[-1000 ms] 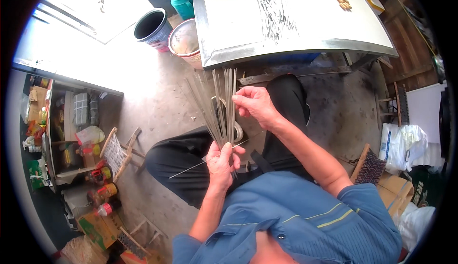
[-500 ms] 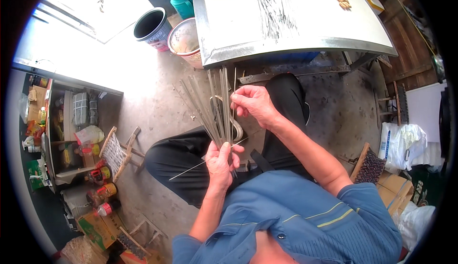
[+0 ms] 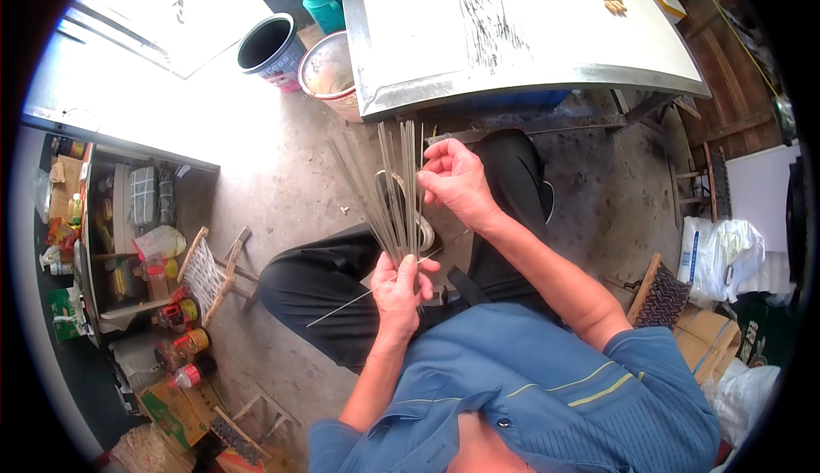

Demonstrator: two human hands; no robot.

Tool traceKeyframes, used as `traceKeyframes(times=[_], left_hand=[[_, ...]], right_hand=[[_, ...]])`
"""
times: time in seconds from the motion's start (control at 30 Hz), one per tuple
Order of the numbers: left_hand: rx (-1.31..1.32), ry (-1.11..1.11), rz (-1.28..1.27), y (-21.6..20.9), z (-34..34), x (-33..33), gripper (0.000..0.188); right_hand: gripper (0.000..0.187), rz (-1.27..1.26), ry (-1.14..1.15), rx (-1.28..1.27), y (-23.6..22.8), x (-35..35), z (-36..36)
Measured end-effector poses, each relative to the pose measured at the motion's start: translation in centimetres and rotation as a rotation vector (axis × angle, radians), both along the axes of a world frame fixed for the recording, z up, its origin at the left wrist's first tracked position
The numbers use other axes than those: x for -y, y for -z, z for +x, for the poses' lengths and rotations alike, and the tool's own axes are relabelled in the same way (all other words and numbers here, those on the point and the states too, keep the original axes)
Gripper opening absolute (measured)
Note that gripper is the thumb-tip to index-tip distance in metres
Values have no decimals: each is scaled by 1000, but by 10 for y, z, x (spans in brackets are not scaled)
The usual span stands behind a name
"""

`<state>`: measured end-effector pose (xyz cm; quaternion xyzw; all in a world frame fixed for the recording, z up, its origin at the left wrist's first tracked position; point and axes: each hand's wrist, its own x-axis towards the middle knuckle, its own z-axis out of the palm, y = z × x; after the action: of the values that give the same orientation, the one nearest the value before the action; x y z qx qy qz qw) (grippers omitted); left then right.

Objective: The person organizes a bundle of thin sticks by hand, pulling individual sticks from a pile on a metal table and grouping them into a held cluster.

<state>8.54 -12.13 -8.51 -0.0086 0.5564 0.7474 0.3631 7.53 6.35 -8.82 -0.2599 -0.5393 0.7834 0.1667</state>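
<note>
My left hand (image 3: 398,289) is closed round the lower ends of a bundle of thin, straight greyish rods (image 3: 389,208), which fan out upward and away from me. One more rod (image 3: 337,309) lies crosswise through the grip, its left end over my thigh. My right hand (image 3: 459,184) is at the right side of the fan, thumb and curled fingers pinching at the rightmost rod. The fingertips partly hide the contact. Between the rods a shoe (image 3: 424,232) shows below.
A white table (image 3: 564,37) ahead carries many thin dark strands (image 3: 485,11) and a small pile of tan pieces (image 3: 612,1). Left of it stand a dark bin (image 3: 272,46), a lidded bucket (image 3: 329,71) and a teal flask (image 3: 323,3). A low woven stool (image 3: 205,275) is at left.
The fan of rods has shifted slightly right and its spread has altered. My right hand has moved slightly right along the outermost rod. The crosswise rod has moved a little with my left hand.
</note>
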Motion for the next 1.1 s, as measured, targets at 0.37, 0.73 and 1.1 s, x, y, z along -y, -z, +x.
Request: traceKeyframes(times=[0.37,0.73,1.1], left_hand=[[-26,10,6,3,1,1,12],[-45,38,6,3,1,3,12],[21,-14,19,4,2,-1,12]], right_hand=[[13,174,-40,-2,2,-5,2],[15,-5,-78,73,4,-12,-1],[7,-199,-8,19,11,-5,-4]])
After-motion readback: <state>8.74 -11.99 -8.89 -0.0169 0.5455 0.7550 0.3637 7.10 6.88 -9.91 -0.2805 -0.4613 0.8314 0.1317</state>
